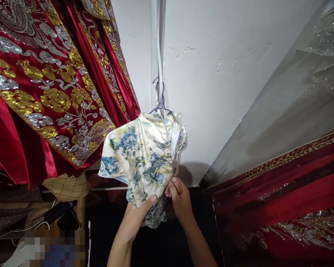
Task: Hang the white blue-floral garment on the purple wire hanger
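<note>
Left hand (137, 217) grips floral dress (141, 159) hem; right hand (179, 196) pinches side seam. Risk: downward tug slips dress off hanger (161, 105).

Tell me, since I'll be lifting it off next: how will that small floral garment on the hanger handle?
The floral garment is probably floppy: it bunches and folds where the left hand grips it. Its sheen suggests a smooth, possibly slippery satin. It looks light, hanging from a thin wire hanger, which may swing as the right hand pinches the front edge.
</note>
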`<state>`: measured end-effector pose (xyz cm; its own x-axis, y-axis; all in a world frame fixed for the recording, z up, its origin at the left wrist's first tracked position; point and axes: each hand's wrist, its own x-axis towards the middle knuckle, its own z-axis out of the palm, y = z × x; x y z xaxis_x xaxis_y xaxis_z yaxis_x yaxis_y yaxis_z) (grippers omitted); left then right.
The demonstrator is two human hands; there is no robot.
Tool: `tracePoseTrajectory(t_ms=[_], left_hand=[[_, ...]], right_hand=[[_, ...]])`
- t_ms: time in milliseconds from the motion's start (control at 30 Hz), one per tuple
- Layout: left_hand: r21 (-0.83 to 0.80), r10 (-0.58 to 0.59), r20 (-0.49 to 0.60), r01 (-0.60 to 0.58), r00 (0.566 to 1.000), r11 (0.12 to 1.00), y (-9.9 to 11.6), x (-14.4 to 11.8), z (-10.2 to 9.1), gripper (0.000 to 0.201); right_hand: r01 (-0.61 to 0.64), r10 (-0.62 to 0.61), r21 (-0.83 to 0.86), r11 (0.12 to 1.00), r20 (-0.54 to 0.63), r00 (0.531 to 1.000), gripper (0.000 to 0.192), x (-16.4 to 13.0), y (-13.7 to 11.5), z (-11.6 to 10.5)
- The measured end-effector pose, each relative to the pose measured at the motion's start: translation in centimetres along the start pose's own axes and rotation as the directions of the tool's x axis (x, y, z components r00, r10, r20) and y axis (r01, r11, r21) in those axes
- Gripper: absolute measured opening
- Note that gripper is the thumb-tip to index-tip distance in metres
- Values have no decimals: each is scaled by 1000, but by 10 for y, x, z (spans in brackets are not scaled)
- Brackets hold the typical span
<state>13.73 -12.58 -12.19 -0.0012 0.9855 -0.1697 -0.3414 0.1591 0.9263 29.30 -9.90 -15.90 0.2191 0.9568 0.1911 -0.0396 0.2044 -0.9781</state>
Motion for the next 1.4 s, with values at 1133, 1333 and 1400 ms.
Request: tracePoseTrajectory(t_ms=[1133, 1333, 1400], left_hand=[[281, 251, 187, -297, 950, 912, -10, 0, 45, 23], [339, 275, 229, -341, 934, 877, -12, 1, 40, 19], [352, 283, 254, -360, 925, 864, -13, 1, 38, 18]], right_hand=[[170, -170, -20, 985, -233, 957, 15, -27, -20, 14], [181, -195, -90, 979, -181, 964, 18, 5, -42, 1], [172, -178, -52, 984, -168, 970, 20, 18, -54, 0]])
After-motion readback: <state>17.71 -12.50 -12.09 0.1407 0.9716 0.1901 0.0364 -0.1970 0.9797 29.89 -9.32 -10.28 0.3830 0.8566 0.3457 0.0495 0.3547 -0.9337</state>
